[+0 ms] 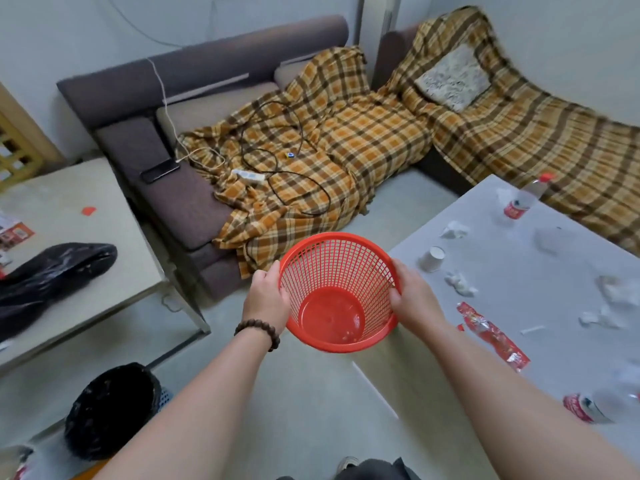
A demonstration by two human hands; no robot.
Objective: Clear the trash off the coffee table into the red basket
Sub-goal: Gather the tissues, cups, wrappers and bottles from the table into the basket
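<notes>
1. Holding the red basket [337, 292] at centre frame, the left hand [268, 295] and right hand [412, 299] are clamped on opposite sides of its rim, fingers curled over the mesh wall.

2. The basket hangs in the air over the floor, just off the near corner of the coffee table [512, 271] at right of frame. It holds almost nothing; only a few specks show on its base.

3. Its mouth opens up and toward the camera, and its long axis, rim to base, tilts with the base lower in the frame. The far rim sits higher than the near rim.

4. Trash is scattered across the table: a cup [433, 258] on its side, a bottle [523, 199] at upper right, a red wrapper [493, 336], tissues [460, 283] and a crushed bottle [585, 408] at lower right.

5. Risk, as judged: with both hands occupied, nothing can be picked up until the basket is set down or one hand lets go. Carried one-handed by the rim, the light basket could tip and spill.

6. Small scraps may slip through the open mesh, and the bottles could roll off the table if swept carelessly.
</notes>
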